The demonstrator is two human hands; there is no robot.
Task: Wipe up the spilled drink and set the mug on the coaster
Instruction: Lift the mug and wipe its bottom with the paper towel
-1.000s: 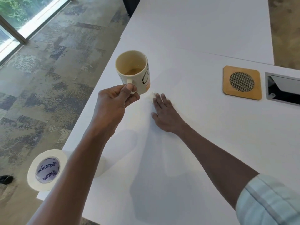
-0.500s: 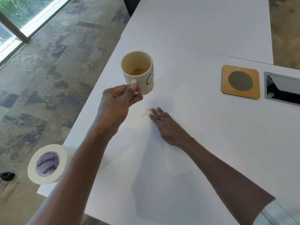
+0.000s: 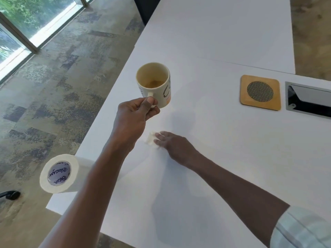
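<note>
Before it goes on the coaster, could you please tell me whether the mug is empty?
Not empty: the cream ceramic mug, held upright by the left hand, shows shallow brown liquid at its bottom.

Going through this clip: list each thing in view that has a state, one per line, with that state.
Mug: lifted off the table, upright, a little brown drink left inside.
Left hand: grip closed on the mug's handle.
Right hand: fingers pressing a tissue flat on the table.
Tissue: crumpled, partly under the fingers.
Coaster: bare, flat on the table.
Paper roll: lying on its side at the table's edge.
</note>
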